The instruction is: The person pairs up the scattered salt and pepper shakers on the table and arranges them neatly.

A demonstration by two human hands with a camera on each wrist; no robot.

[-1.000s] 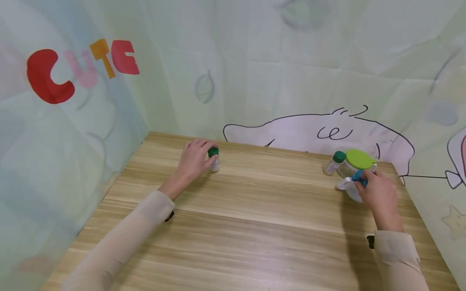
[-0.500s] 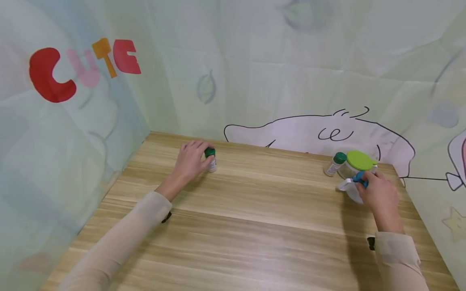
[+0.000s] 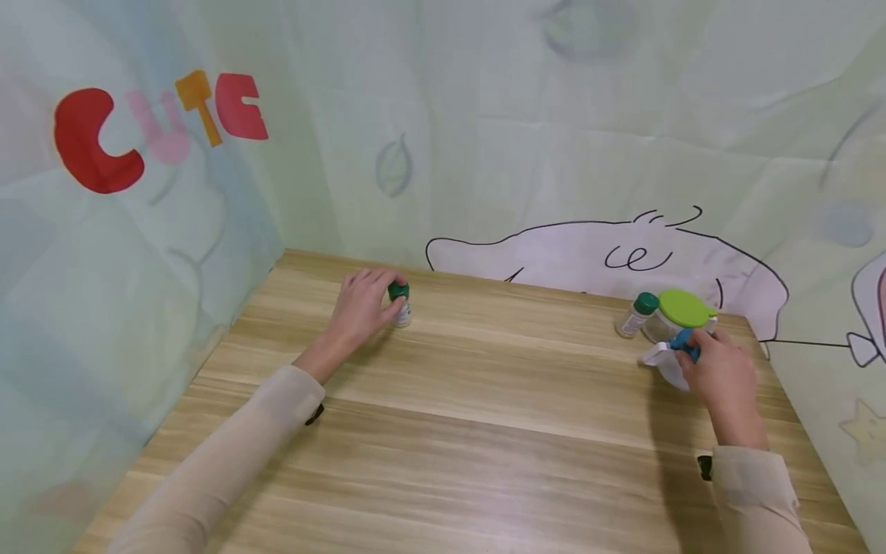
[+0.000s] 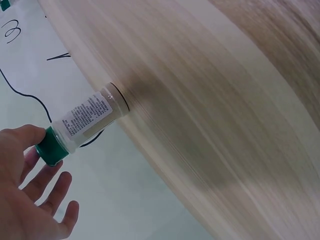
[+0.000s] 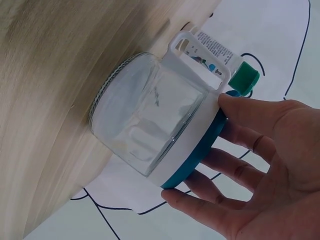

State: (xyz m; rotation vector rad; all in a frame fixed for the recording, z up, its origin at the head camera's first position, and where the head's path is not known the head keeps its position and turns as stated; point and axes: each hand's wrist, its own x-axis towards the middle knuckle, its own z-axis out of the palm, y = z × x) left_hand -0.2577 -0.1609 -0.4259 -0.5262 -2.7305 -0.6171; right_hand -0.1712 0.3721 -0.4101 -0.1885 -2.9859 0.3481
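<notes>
At the back left of the table, my left hand pinches the green cap of a small clear spice bottle between thumb and fingers. The bottle stands upright, and a white printed label shows on its side in the left wrist view. Over on the right, my right hand grips the blue lid of a clear glass jar. A white collar and a white loop handle belong to this jar. In the head view, the hand covers part of the jar.
Behind the jar stand a second green-capped spice bottle and a container with a lime-green lid, close together near the table's back edge. Printed cloth walls border the wooden table at the back and both sides.
My left hand has shifted slightly left along with the spice bottle, then stays put. The right hand holds its place on the jar's lid.
</notes>
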